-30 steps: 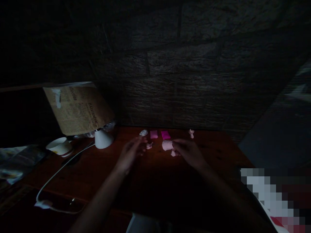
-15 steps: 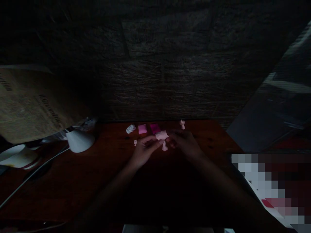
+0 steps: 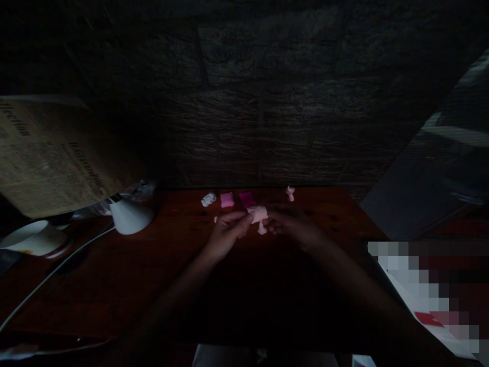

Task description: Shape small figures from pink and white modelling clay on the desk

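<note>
Between my two hands is a pale pink, soft-looking piece like modelling clay (image 3: 257, 213). The thumb and fingers of my left hand (image 3: 227, 234) pinch its left side. At its right edge, the curled fingers of my right hand (image 3: 296, 227) close on it; their tips are dim and partly hidden. Just below it a small pale pink lump (image 3: 262, 228) shows on the table. Behind the hands lie a magenta square (image 3: 246, 199), a pink square (image 3: 227, 200) and a white crumpled lump (image 3: 208, 199). Another pale pink twisted lump (image 3: 290, 193) lies to the right.
A dark wooden table (image 3: 171, 285) meets a brick-patterned wall (image 3: 267, 117). On the left stand a white cone-shaped object (image 3: 130, 216) with a cable (image 3: 57, 275), a paper cup (image 3: 36, 238) and a printed brown paper bag (image 3: 57, 158). A grey panel (image 3: 412, 178) rises at right.
The view has shifted slightly, moving the scene a little to the right. The pale pink piece has turned slightly in my fingers; both hands stay around it.
</note>
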